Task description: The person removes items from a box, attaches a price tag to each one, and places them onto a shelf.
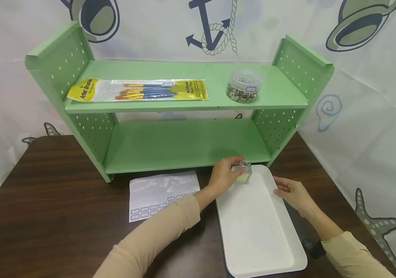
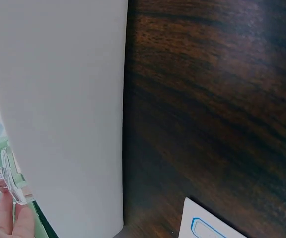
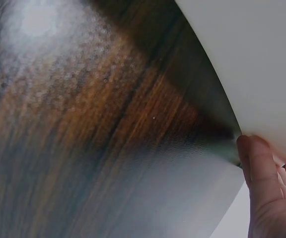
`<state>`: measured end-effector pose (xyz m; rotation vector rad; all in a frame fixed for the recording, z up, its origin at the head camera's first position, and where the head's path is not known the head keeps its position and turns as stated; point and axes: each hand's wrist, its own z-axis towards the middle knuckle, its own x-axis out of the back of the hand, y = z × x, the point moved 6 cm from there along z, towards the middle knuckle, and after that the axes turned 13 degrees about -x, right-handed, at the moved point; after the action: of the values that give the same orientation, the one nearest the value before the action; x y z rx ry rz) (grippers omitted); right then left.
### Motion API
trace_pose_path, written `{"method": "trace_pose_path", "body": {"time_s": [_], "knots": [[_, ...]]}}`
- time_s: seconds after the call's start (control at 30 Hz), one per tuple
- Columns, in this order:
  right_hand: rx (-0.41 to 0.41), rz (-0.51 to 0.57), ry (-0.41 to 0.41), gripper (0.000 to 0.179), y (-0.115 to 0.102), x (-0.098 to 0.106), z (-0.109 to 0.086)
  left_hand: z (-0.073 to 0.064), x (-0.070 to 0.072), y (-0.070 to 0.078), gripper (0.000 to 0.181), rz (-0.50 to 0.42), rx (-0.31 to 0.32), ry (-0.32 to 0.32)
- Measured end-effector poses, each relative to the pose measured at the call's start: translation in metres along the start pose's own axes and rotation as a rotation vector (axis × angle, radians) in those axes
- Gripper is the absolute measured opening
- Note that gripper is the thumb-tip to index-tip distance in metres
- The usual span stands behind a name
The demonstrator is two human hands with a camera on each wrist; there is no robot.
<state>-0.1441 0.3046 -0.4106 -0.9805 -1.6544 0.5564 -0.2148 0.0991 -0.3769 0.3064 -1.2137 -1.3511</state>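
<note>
My left hand (image 1: 224, 173) grips a small clear see-through piece (image 1: 244, 173) with a round top and a pale yellow part inside. It overlaps the far end of a white tray (image 1: 253, 227) in the head view. In the left wrist view, fingers (image 2: 4, 218) wrap the clear piece (image 2: 15, 181) at the lower left, beyond the tray's side wall (image 2: 63, 124). My right hand (image 1: 295, 195) pinches the tray's right rim near its far end. The right wrist view has its fingertips (image 3: 254, 144) on the outside of the tray (image 3: 262, 59).
A green two-level shelf (image 1: 184, 143) stands behind the tray. Its upper level bears a pack of artist brushes (image 1: 146, 90) and a round clear jar (image 1: 244, 85) of small metallic pieces. A label sheet (image 1: 163, 193) lies left of the tray, and a dark object (image 1: 313, 248) by my right sleeve.
</note>
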Motion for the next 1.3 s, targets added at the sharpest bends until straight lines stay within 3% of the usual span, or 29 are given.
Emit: {"method": "trace_pose_path", "body": {"time_s": [0.43,0.63,0.8,1.1,1.3], "knots": [[-0.014,0.01,-0.059,0.05,0.002,-0.016,0.006,-0.012,0.01,-0.006,0.026,-0.051,0.035,-0.002],[-0.018,-0.024,-0.053,0.051,0.001,-0.017,0.005,-0.014,0.021,0.007,0.025,-0.112,0.012,0.007],[-0.021,-0.047,-0.044,0.051,0.002,-0.014,0.005,-0.021,0.037,0.019,0.026,-0.169,0.039,-0.001],[0.004,-0.08,-0.047,0.052,-0.001,-0.007,0.004,-0.05,0.083,0.034,0.026,-0.221,0.026,0.005],[0.009,-0.095,-0.044,0.053,0.002,0.0,0.002,-0.086,0.109,0.033,0.024,-0.226,0.067,0.009]]}}
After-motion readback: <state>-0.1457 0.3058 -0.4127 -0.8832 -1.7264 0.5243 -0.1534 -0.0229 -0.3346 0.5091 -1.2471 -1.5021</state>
